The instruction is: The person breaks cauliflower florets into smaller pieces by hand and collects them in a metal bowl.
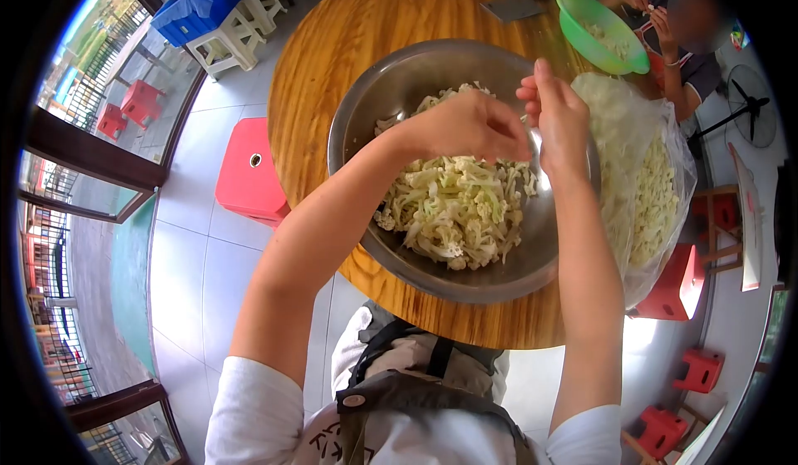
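Observation:
A wide metal bowl (347, 137) on the round wooden table holds a heap of cut cauliflower pieces (457, 207). Over the heap is my left hand (478, 124), its fingers bent and partly blurred, pointing toward the right side of the bowl. Just right of it my right hand (555, 112) is raised above the bowl's right rim, the fingers curled with one fingertip up. Whether either hand holds a small piece is hidden or too small to tell. A clear plastic bag (657, 174) full of cauliflower pieces lies against the bowl's right side.
A green basin (594, 33) with cauliflower stands at the table's upper right, near another person's hands (648, 12). A dark flat object (514, 8) lies at the table's far side. A red stool (249, 170) stands left of the table, a fan (751, 103) at the right.

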`<control>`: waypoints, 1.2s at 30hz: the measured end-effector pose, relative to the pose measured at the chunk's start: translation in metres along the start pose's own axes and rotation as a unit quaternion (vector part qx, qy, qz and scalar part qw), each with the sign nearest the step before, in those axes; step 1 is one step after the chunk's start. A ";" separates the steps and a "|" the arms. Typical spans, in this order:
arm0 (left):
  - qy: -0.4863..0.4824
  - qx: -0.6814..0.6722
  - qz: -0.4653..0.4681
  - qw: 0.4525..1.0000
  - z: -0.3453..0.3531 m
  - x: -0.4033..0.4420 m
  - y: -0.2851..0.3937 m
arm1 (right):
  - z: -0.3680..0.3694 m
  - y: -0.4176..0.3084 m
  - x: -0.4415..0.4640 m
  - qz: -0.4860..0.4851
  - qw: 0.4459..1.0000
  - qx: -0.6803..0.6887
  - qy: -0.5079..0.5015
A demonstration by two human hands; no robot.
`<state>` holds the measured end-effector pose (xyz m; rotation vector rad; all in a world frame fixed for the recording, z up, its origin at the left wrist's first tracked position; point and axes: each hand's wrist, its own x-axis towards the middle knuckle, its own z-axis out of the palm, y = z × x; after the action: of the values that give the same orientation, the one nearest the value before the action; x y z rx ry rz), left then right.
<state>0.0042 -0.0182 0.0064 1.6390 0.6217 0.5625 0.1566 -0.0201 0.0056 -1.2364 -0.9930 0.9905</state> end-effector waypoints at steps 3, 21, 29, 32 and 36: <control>-0.136 0.131 -0.044 0.981 0.009 -0.005 0.002 | 0.000 0.000 -0.001 0.002 1.000 0.006 -0.009; -0.104 0.141 -0.051 0.983 0.002 -0.009 0.014 | -0.003 0.003 -0.001 -0.004 1.000 -0.004 -0.027; -0.077 -0.030 -0.086 0.993 -0.004 -0.010 0.016 | -0.004 0.001 -0.002 0.014 0.999 0.000 -0.037; -0.081 0.000 -0.076 0.994 -0.008 -0.007 0.010 | -0.003 0.003 0.000 0.004 1.000 0.003 -0.024; -0.124 0.080 -0.122 0.981 -0.003 -0.008 0.014 | -0.003 0.004 0.000 0.013 0.999 0.009 -0.033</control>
<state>-0.0025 -0.0235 0.0201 1.7170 0.6836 0.1282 0.1591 -0.0211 0.0014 -1.2105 -1.0185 1.0634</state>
